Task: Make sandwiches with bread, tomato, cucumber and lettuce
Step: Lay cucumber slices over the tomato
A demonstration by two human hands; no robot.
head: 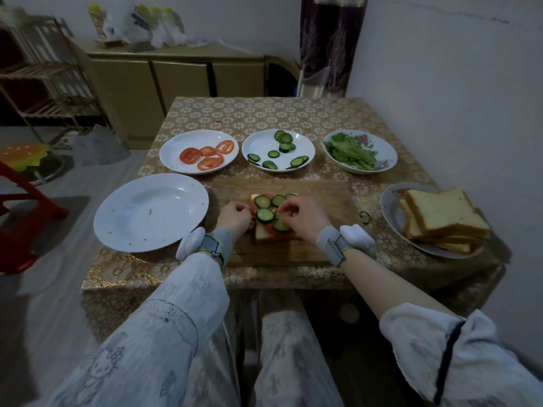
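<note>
Pinching a cucumber slice (281, 225) over the bread slice (274, 234) on the wooden board (311, 201), the right hand (305, 220) works; the left hand (235, 217) rests curled beside the bread, holding nothing visible. Far plates carry tomato slices (207, 158), cucumber rounds (282, 152) and lettuce (351, 154). At right, a plate (390, 212) holds stacked bread (443, 218); near left sits a bare white plate (151, 212).

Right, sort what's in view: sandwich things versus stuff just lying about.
For the job: open sandwich, tomato slices, cucumber slices, lettuce, bread stack, cutting board, empty plate.

Lying about: plastic bags, cabinet, wooden rack, burger-shaped stool.
</note>
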